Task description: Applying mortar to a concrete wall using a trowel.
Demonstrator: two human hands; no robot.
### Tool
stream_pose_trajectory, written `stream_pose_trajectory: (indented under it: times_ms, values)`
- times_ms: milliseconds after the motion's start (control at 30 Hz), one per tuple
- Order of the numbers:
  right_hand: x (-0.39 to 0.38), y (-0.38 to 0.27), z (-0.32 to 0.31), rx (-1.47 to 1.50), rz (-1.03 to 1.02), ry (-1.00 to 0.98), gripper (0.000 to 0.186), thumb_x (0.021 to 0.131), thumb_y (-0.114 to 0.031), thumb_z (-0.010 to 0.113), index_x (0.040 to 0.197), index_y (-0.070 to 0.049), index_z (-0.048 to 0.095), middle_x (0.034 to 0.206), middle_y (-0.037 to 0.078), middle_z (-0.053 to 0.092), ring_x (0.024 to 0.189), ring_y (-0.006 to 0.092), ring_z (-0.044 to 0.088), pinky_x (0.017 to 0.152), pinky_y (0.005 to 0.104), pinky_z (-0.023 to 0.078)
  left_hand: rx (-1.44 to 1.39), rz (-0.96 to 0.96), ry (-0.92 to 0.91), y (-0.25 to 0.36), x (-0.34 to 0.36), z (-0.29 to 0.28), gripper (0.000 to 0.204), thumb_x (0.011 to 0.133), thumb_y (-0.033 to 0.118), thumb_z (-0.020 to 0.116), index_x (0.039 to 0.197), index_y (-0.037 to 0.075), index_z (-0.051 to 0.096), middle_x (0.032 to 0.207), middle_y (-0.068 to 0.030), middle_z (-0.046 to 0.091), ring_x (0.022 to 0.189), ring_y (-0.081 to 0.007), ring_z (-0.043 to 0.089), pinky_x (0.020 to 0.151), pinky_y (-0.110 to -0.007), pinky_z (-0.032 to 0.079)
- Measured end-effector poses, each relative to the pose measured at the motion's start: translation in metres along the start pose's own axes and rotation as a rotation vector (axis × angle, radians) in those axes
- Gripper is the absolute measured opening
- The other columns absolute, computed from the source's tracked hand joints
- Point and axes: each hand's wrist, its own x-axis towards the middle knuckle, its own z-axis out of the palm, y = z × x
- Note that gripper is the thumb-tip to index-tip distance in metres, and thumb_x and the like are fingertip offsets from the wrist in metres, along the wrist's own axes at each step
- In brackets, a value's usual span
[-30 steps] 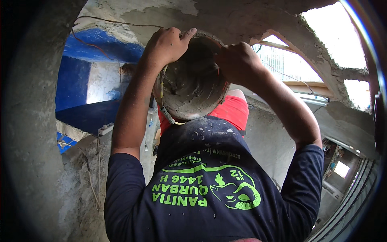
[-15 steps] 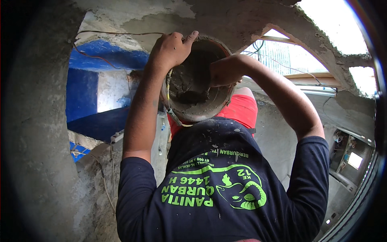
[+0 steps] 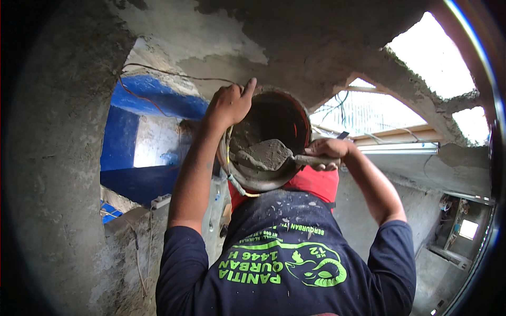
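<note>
My left hand (image 3: 231, 105) is closed on the far left rim of a round bucket (image 3: 263, 184), thumb pointing up. The bucket is tilted, its inside smeared grey, in front of my red shorts. A rope-like handle (image 3: 237, 185) in yellow and grey hangs along its left side. My right hand (image 3: 329, 149) grips the handle of a trowel (image 3: 308, 159) at the bucket's right side. Grey wet mortar (image 3: 270, 152) covers the trowel's blade, which lies over the bucket's mouth. How much mortar is deeper in the bucket is hard to see in the shade.
Rough cement wall (image 3: 58, 174) rises at the left and far side. A dark cable (image 3: 179, 76) runs across the far wall near a blue-painted recess (image 3: 118, 139). Bright window openings (image 3: 369, 108) are at the right. A white power strip (image 3: 161, 200) sits on a ledge at left.
My right hand has come out of the bucket and moved right, bringing up the trowel with mortar on its blade. My left hand stays on the rim; the view has shifted.
</note>
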Motion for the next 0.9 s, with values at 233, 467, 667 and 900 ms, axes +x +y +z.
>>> stream_pose_trajectory:
  times_ms: [233,467,667,900]
  values:
    - [-0.016,0.02,-0.002,0.407,-0.46,-0.128,0.046,0.102,-0.031,0.05,0.108,0.014,0.055,0.064,0.013,0.053,0.038,0.0127,0.043,0.029,0.0255,0.03,-0.128,-0.142,-0.013,-0.033,0.0,-0.013,0.084,0.102,0.067,0.029,0.113,-0.007,0.067,0.116,-0.0361,0.064,0.119,-0.0515,0.056,0.103,-0.049,0.044]
    - [-0.026,-0.013,0.027,0.304,-0.773,-0.05,0.052,0.099,-0.032,0.056,0.123,0.015,0.055,0.064,0.015,0.056,0.034,0.0139,0.043,0.028,0.0258,0.032,-0.178,-0.175,0.134,-0.061,-0.008,-0.015,0.081,0.102,0.063,0.033,0.104,-0.011,0.067,0.112,-0.0374,0.063,0.114,-0.052,0.058,0.097,-0.053,0.046]
    - [0.024,-0.073,0.06,0.348,-1.173,0.275,0.07,0.094,-0.026,0.066,0.151,0.0,0.036,0.086,0.005,0.051,0.057,0.0072,0.045,0.043,0.0198,0.037,-0.184,-0.222,0.243,-0.119,-0.011,-0.001,0.079,0.103,0.061,0.035,0.1,-0.011,0.067,0.108,-0.0401,0.062,0.111,-0.0548,0.056,0.092,-0.056,0.045]
    - [0.098,-0.128,0.013,-0.584,-1.479,1.071,0.056,0.089,-0.002,0.062,0.143,0.004,0.049,0.123,0.02,0.061,0.11,0.0339,0.063,0.096,0.0376,0.049,-0.31,-0.196,0.137,-0.164,-0.025,-0.005,0.08,0.103,0.062,0.034,0.1,-0.011,0.067,0.106,-0.0385,0.064,0.108,-0.0535,0.059,0.091,-0.055,0.046]
